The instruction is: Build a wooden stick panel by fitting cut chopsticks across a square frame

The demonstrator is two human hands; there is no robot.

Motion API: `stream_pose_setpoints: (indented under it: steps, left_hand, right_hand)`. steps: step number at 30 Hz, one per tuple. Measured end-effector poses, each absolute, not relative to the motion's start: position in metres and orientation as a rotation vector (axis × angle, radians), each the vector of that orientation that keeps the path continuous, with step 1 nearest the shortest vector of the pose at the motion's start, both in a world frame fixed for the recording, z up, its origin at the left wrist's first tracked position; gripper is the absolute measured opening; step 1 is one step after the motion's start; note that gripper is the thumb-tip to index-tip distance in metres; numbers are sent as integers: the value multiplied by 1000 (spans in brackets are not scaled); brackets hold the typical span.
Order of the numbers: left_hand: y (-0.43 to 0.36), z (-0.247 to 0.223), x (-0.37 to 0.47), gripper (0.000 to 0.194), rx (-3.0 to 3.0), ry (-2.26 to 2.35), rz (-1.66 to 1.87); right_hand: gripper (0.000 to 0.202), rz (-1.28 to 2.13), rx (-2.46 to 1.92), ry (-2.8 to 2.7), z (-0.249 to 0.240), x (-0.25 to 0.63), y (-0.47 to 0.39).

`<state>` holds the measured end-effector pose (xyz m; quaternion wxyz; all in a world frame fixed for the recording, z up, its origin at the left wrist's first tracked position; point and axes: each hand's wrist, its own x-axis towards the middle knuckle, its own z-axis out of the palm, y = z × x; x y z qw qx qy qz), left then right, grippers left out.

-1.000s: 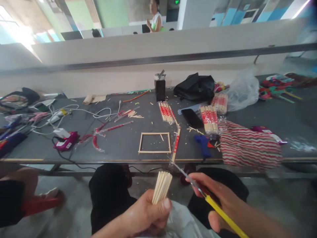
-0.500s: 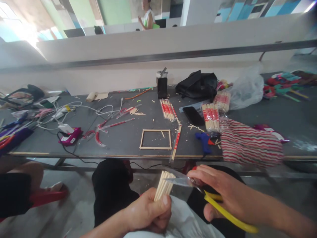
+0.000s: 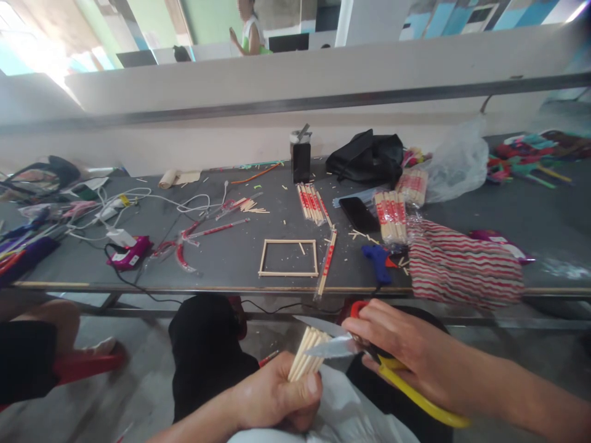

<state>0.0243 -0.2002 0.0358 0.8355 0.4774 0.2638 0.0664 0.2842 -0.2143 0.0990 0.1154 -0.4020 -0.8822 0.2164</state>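
My left hand is closed round a bundle of thin wooden sticks, which look like chopsticks, above my lap. Their upper ends stick out of the fist at a slant. In my right hand is a pair of scissors with yellow and red handles. The blades are apart, one passing in front of the sticks and the other behind their top ends. On the table edge ahead lies a rectangular frame made of sticks, with a short offcut inside it.
Across the grey table lie wrapped chopsticks, a phone, a blue glue gun, a striped cloth, a black bag, white cables and a purple pack. A person stands beyond the partition.
The scissors have shifted slightly left and down, and their blades now reach across the sticks from both sides. The person beyond the partition has moved left.
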Motion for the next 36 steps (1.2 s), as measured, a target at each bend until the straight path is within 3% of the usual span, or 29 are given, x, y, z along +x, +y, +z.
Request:
stream_pose_setpoints:
  steps: [12, 22, 36]
  left_hand:
    - [-206, 34, 26, 60, 976, 571, 145]
    - [-212, 29, 25, 61, 950, 589, 89]
    - [-211, 33, 24, 59, 953, 573, 94]
  right_hand:
    - [57, 330, -1127, -2725, 96, 278, -216]
    - [44, 632, -1190, -2733, 93, 281, -211]
    - [46, 505, -1072, -2749, 81, 287, -209]
